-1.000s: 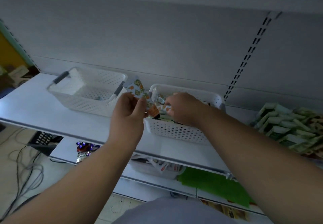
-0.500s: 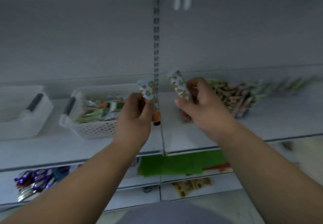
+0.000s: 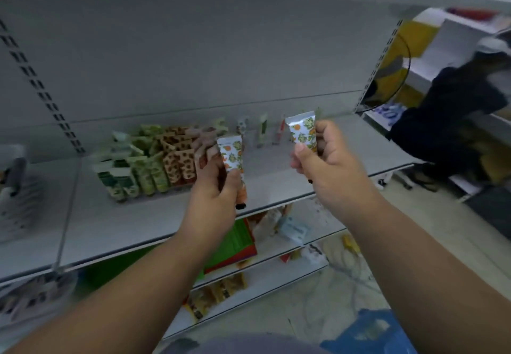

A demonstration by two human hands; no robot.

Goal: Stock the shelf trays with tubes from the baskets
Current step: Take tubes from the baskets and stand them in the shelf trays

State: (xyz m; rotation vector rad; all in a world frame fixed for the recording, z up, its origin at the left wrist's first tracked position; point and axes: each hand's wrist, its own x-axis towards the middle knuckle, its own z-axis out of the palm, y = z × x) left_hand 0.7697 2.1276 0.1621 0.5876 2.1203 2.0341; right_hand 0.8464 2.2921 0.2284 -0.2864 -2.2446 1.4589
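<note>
My left hand [image 3: 214,196] grips an orange-flowered tube [image 3: 231,157], crimped end up and dark cap down. Another tube of the same print [image 3: 302,132] is held upright in my right hand [image 3: 327,165]. Both hands hover above the front of the white shelf [image 3: 276,185]. Behind my left hand lie rows of stocked tubes [image 3: 154,163], green at the left and brown-patterned at the right. A few single tubes [image 3: 262,129] stand upright near the back wall. A white basket [image 3: 16,188] shows blurred at the left edge.
Lower shelves hold green packs [image 3: 235,240], pale packets [image 3: 293,229] and yellow sachets [image 3: 215,293]. A blue bag [image 3: 370,331] lies on the floor at the lower right. A dark bundle [image 3: 456,121] and another shelf unit stand at the right.
The view has swung right, away from the baskets. Both hands carried their tubes rightward and now hover in front of the stocked rows.
</note>
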